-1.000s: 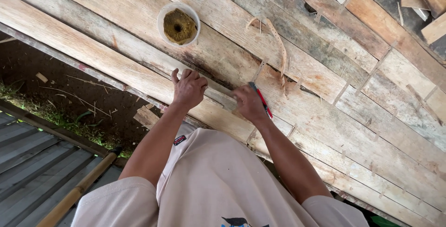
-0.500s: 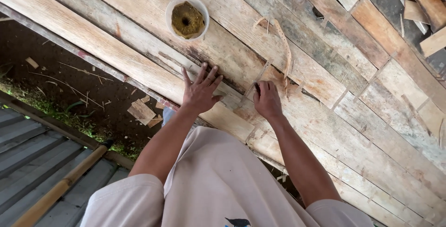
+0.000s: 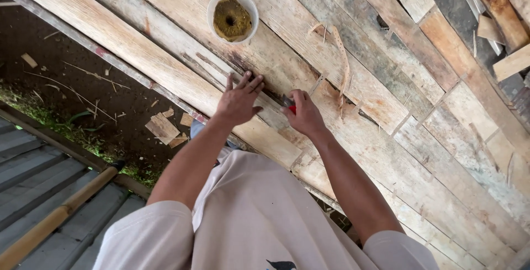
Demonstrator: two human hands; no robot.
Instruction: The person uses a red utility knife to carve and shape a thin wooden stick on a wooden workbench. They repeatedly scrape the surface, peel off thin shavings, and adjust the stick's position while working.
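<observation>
Left hand: left hand (image 3: 238, 100) is lying open, fingers spread, pressing flat on the wooden planks (image 3: 165, 32), seemingly bracing.
Right hand: right hand (image 3: 303, 116) is curling closed around a small red-handled tool (image 3: 290, 106), its tip hidden, working at a dark seam between boards.
Cup: a clear plastic cup (image 3: 232, 16) of brownish material is sitting just above the left hand, within reach.
Strip: a thin wood sliver (image 3: 342, 60) is lying beside the right hand.
</observation>
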